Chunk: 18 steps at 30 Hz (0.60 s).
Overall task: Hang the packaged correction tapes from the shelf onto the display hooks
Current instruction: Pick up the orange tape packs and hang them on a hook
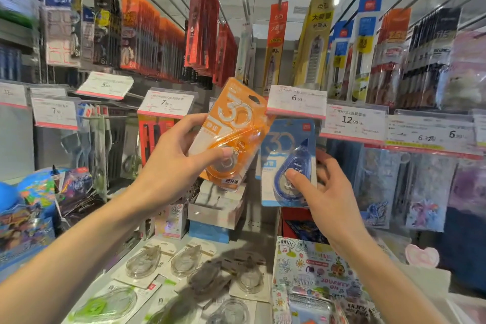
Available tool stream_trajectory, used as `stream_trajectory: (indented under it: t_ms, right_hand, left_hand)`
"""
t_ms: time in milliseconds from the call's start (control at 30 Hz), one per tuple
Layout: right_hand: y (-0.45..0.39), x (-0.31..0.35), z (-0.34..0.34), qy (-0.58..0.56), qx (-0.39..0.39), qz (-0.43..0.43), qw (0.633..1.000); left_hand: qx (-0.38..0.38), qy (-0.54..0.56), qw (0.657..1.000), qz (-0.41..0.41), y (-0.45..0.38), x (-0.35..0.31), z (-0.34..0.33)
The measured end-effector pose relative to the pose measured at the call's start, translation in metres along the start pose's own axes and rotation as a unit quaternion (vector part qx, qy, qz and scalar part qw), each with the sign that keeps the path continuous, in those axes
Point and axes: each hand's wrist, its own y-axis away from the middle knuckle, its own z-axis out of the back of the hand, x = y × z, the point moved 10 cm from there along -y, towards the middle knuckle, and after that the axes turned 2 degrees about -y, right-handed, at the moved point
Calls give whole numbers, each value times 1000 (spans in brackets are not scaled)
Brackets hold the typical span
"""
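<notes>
Stationery racks fill the head view: hooks crowded with hanging packs above, price tags across the middle, and a pale shelf (252, 244) below strewn with more packaged correction tapes (143, 262). The left hand (173, 166) grips an orange correction tape pack (231, 134), thumb pressed on the blister, the card tilted so its long axis leans up and to the right and its hang hole (254, 99) sits at the top right corner. The right hand (326, 192) pinches a blue correction tape pack (288, 163) that hangs upright just beside the orange one, directly under the 6.00 price tag (297, 100). That tag hides the hook's tip, so the orange pack's hole lies just left of it and probably has to be brought level and threaded around the tag. The left hand is the nearer.
</notes>
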Motion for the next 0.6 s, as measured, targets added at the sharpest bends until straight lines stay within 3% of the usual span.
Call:
stream_trajectory:
  t_ms: [300,467,600]
  right_hand:
    - [-47,-40,-12,127,-30,-46,990]
    - [-61,-56,-11,126,-23,-99,987]
    - [-42,-30,5,179,-14,-47,983]
  left_hand:
    - [-45,-55,997,38,2,21,11]
    - [-42,-69,996,50,6,25,10]
    - [-33,-44,996,74,10,38,4]
